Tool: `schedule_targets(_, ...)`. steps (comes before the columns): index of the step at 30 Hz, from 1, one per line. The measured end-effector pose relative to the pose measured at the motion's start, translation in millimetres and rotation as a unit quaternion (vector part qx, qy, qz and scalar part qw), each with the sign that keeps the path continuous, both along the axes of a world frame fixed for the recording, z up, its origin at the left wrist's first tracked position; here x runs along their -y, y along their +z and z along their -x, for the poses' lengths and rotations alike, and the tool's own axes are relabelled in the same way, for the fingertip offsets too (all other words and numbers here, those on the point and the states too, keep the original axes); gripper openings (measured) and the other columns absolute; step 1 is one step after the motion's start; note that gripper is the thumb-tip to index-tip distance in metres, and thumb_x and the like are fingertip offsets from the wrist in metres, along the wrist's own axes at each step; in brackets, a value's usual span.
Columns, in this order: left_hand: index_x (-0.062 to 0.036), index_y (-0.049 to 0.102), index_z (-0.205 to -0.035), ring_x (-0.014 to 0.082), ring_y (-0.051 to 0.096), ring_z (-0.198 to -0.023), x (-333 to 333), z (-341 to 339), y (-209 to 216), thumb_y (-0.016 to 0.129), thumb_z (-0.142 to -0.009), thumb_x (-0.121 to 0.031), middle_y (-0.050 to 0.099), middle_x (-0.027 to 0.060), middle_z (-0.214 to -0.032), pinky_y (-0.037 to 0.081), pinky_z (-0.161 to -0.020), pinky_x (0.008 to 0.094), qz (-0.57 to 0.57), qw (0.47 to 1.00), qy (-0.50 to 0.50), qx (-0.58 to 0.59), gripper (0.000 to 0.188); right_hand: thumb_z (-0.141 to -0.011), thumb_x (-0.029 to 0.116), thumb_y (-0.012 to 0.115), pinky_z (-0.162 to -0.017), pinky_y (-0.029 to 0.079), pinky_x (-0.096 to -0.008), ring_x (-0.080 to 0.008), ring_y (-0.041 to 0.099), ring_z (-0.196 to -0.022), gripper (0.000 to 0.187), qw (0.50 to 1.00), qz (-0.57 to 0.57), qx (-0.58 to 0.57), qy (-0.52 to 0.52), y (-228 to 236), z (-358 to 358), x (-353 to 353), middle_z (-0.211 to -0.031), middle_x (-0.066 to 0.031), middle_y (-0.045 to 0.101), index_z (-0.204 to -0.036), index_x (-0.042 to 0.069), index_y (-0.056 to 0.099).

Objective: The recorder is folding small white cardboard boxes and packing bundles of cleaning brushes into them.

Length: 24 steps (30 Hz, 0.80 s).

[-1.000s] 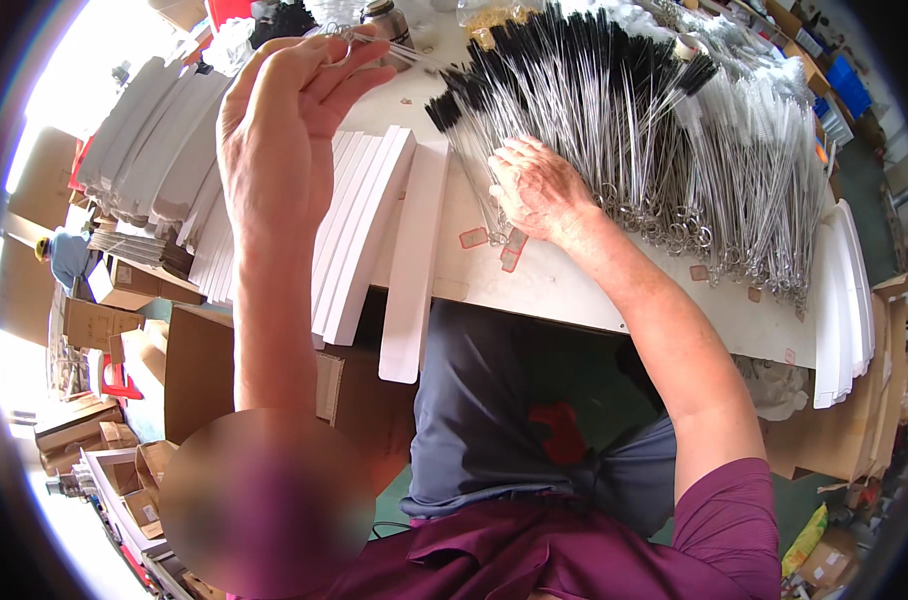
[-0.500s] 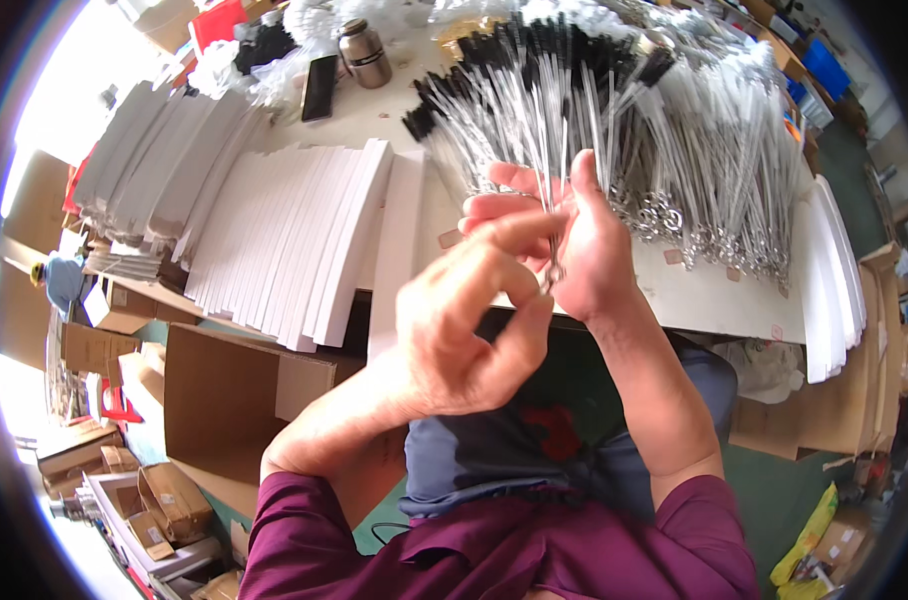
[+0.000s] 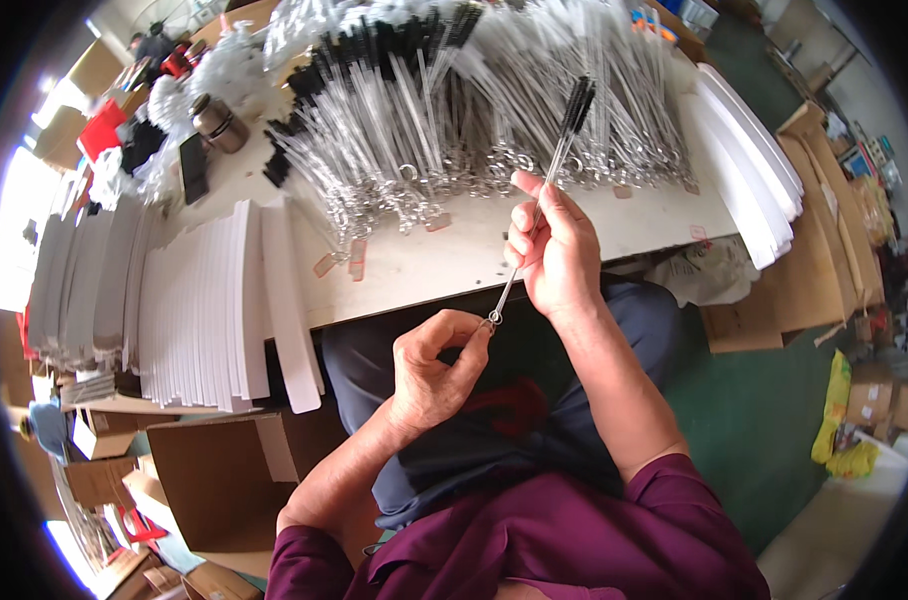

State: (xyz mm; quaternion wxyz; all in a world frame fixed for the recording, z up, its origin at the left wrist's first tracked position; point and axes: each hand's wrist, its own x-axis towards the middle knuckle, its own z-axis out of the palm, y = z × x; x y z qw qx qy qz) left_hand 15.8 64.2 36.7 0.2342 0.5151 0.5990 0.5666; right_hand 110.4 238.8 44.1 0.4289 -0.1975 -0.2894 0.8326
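Note:
Thin wire tube brushes (image 3: 577,108) with black bristle heads stand slanted between my hands; how many are held is hard to make out. The fingers of my right hand (image 3: 564,255) are curled round their wire shafts. Lower down, my left hand (image 3: 434,368) pinches a small metal ring at the looped end, thumb against forefinger. Beyond my hands lies a heap of black-headed tube brushes (image 3: 374,140), ringed ends toward me. Beside it on the right spreads a pile of pale-headed wire brushes (image 3: 594,130).
White long narrow cartons (image 3: 199,315) are stacked at the table's left, with more white strips (image 3: 744,170) at its right edge. A metal bottle (image 3: 217,122) and a black phone (image 3: 193,168) stand farther back. An open cardboard box (image 3: 209,480) sits below left.
My left hand has moved down and away from my right palm, with the ring end in its pinch. My right fingers have closed round the shafts. The view has shifted rightward.

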Motion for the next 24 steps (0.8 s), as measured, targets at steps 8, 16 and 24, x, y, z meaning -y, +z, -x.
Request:
schedule_targets(8, 0.0021, 0.067, -0.092, 0.0127, 0.071, -0.069, -24.0, -36.4, -31.9, 0.069, -0.095, -0.006, 0.071, 0.0088, -0.075, 0.056, -0.062, 0.0290, 0.173, 0.980, -0.090, 0.044, 0.009, -0.112, 0.026, 0.047, -0.044, 0.032, -0.0236, -0.0061, 0.038, -0.052, 0.033, 0.992, 0.031, 0.065, -0.108, -30.9, -48.0, -23.1, -0.072, 0.0014, 0.052, -0.128, 0.000, 0.061)
schedule_targets(16, 0.0005, 0.073, -0.093, 0.0138, 0.070, -0.068, -94.7, -24.4, -0.5, 0.071, -0.093, -0.011, 0.072, 0.0107, -0.075, 0.056, -0.065, 0.0303, 0.140, 0.979, -0.106, -0.103, 0.012, -0.111, 0.029, 0.053, -0.046, 0.031, -0.0220, -0.0035, 0.039, -0.055, 0.031, 0.959, -0.027, 0.187, -0.210, -48.6, -90.1, -78.7, -0.072, 0.0046, 0.049, -0.118, 0.002, 0.067)
schedule_targets(24, 0.0003, 0.075, -0.092, 0.0153, 0.070, -0.063, -243.6, -10.2, 26.6, 0.067, -0.089, -0.012, 0.069, 0.0107, -0.067, 0.054, -0.060, 0.0322, 0.051, 0.976, -0.028, -0.212, 0.014, -0.112, 0.026, 0.051, -0.045, 0.028, -0.0227, -0.0025, 0.033, -0.052, 0.031, 0.932, -0.128, 0.228, -0.251, -65.3, -93.2, -90.6, -0.066, 0.0062, 0.044, -0.113, 0.001, 0.068)
